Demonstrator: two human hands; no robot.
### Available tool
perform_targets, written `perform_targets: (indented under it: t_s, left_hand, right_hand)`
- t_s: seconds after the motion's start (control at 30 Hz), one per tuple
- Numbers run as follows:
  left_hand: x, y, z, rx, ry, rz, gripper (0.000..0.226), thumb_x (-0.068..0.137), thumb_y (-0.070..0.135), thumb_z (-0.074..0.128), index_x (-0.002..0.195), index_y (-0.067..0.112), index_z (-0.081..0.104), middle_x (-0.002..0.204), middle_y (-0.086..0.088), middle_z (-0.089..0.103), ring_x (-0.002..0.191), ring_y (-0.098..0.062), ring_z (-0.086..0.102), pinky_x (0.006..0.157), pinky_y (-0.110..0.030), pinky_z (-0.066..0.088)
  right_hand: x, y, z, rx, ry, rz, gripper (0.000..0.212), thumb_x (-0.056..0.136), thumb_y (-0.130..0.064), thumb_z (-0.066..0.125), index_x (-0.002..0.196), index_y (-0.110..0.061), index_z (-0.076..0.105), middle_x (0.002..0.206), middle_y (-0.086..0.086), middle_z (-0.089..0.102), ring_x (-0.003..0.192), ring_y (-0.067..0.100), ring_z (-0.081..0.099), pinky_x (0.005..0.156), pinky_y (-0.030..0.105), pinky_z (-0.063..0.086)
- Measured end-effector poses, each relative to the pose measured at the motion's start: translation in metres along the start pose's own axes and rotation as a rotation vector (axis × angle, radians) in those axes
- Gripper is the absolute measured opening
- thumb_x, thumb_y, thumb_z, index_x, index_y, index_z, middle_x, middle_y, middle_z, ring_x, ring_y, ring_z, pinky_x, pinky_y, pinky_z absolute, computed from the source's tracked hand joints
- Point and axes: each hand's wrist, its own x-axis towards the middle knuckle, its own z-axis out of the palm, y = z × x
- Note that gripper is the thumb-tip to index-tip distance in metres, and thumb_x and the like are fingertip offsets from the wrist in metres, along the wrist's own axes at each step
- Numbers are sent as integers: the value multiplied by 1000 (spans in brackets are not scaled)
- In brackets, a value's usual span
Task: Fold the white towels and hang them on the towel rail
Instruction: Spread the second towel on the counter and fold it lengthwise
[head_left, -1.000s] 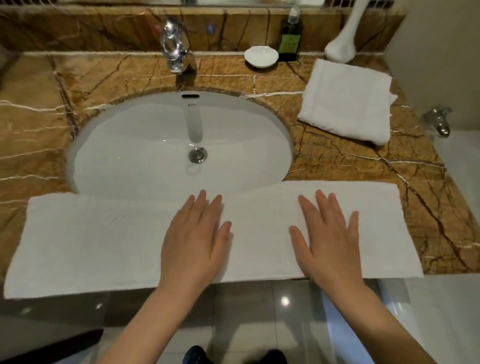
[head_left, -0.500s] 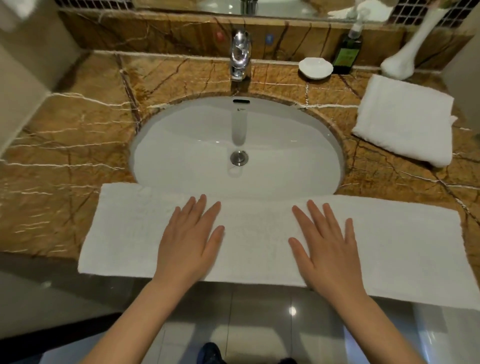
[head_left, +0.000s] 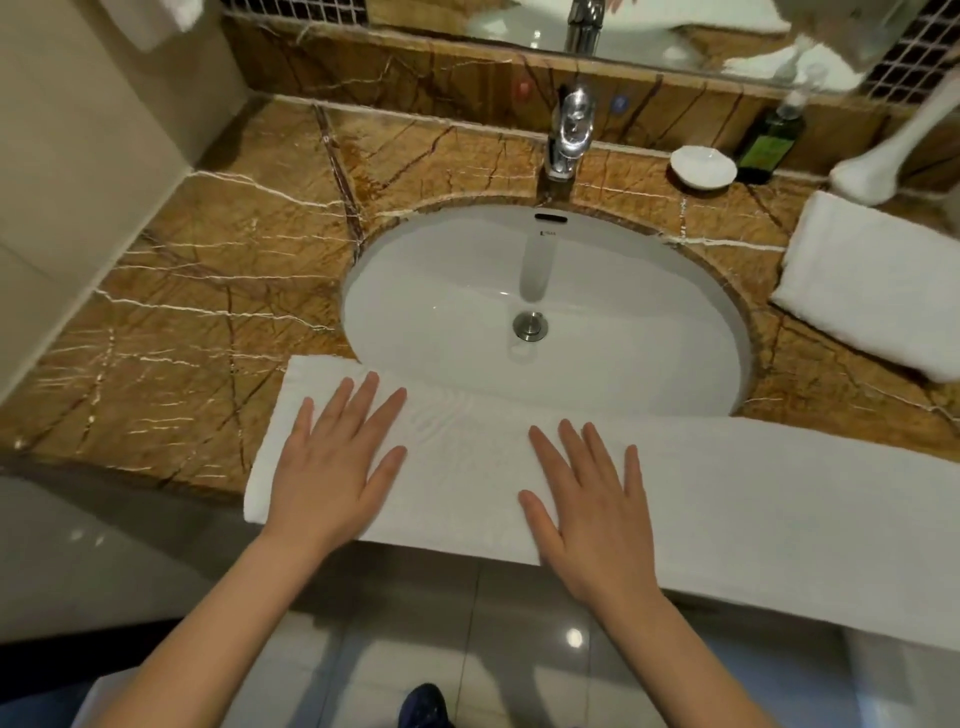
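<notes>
Long white terry towel (head_left: 727, 499), folded into a strip along the brown marble counter's (head_left: 208, 291) front edge, lies pressed under left hand (head_left: 332, 467) and right hand (head_left: 597, 509), fingers flat and gripping nothing, apparently to smooth the fold

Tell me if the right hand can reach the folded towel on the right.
Probably yes. The right hand lies flat on the long towel, holding nothing, and only bare counter lies between it and the folded towel.
</notes>
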Motion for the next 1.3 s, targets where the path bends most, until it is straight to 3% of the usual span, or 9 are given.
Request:
perform_targets:
  t_s: [0.13, 0.33, 0.47, 0.77, 0.93, 1.03, 1.13, 1.2, 1.3]
  left_hand:
    - [3, 31, -11, -69, 8, 10, 63, 94, 54, 8, 152, 31, 13, 161, 4, 5, 145, -10, -9, 116, -36, -11]
    - [14, 148, -6, -189, -22, 331, 63, 93, 54, 5, 151, 32, 16, 161, 2, 10, 148, -15, 3, 116, -35, -12]
    - [25, 169, 18, -71, -65, 287, 64, 92, 59, -2, 151, 35, 1, 161, 2, -2, 148, -18, -3, 116, -39, -12]
    - [23, 168, 15, -54, -156, 272, 60, 96, 56, 11, 152, 36, 6, 161, 1, 9, 148, -19, 7, 116, -37, -9]
    - [55, 162, -14, -98, -314, 387, 51, 98, 47, 26, 144, 25, 34, 150, -3, 37, 141, -23, 29, 115, -39, 19]
    - [92, 164, -31, -86, -400, 554, 27, 95, 42, 38, 101, 16, 45, 101, -3, 58, 104, -29, 55, 79, -35, 41]
    - [123, 162, -33, -85, -613, 599, 40, 94, 46, 43, 125, 22, 46, 121, -1, 57, 113, -26, 54, 91, -36, 44]
    - [142, 160, -32, -169, -698, 557, 50, 92, 47, 48, 139, 28, 42, 127, 4, 56, 116, -18, 53, 98, -31, 41]
    - [159, 161, -31, -306, -744, 580, 33, 88, 39, 59, 118, 26, 59, 98, 5, 60, 89, -11, 54, 81, -23, 40]
  right_hand:
    - [-7, 12, -13, -2, -22, 46, 62, 92, -57, 3, 151, -37, 11, 160, -3, 11, 148, 16, -1, 118, 43, -10]
    - [-19, 52, -31, -1, 83, 301, 63, 92, -54, 5, 152, -34, 12, 160, -1, 10, 148, 17, 0, 118, 46, -6]
    - [-29, 78, -21, -28, 82, 377, 61, 93, -56, 5, 151, -36, 7, 160, -4, 4, 147, 16, -2, 118, 48, -5]
    - [-37, 86, -26, 20, 26, 341, 56, 98, -53, 11, 150, -37, -2, 156, -7, -11, 147, 16, -11, 117, 44, -13]
    - [-41, 87, -46, 136, -61, 361, 55, 99, -47, 26, 151, -38, 8, 160, -7, -5, 147, 14, -8, 117, 41, -8]
    - [-28, 95, -71, 189, -90, 358, 51, 99, -41, 35, 148, -33, 26, 159, -4, 15, 146, 15, 12, 119, 36, 10]
    - [-29, 92, -87, 347, 30, 565, 39, 98, -37, 43, 133, -25, 52, 140, -3, 48, 126, 14, 45, 107, 32, 37]
    - [-39, 78, -84, 481, 254, 847, 26, 95, -37, 50, 111, -22, 63, 110, -4, 62, 99, 13, 58, 84, 30, 50]
    - [-57, 57, -64, 758, 438, 1298, 29, 90, -42, 54, 74, -17, 53, 75, -2, 57, 75, 19, 57, 63, 30, 42]
